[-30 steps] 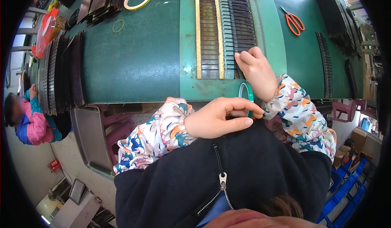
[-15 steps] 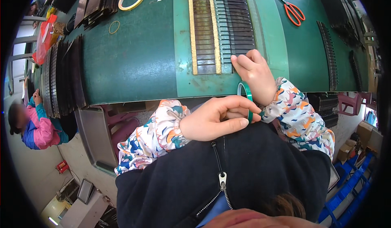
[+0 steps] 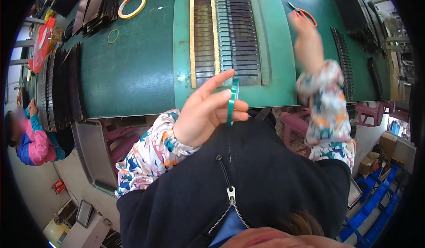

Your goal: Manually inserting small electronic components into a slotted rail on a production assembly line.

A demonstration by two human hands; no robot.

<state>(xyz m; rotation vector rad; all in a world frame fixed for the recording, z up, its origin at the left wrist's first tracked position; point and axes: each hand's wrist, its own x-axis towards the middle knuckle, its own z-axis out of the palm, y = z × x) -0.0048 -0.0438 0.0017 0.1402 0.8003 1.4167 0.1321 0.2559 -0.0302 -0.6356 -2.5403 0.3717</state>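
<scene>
Green workbench (image 3: 128, 71), left hand (image 3: 199, 115) clasping green tape (image 3: 231, 102), right hand (image 3: 308, 44) at scissors (image 3: 306, 13), grip unclear.

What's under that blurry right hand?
Red-handled scissors: the blades and part of the handle show. The right hand covers the rest; whether it grips them is unclear.

- Far left: yellow tape roll (image 3: 131, 16), lying flat.
- Left: red plastic bag (image 3: 41, 48).
- Left: co-worker (image 3: 39, 145) in pink-and-blue jacket.
- Near left: grey metal tray (image 3: 94, 153).
- Near right: cardboard box (image 3: 368, 164), blue rack (image 3: 376, 195).
</scene>
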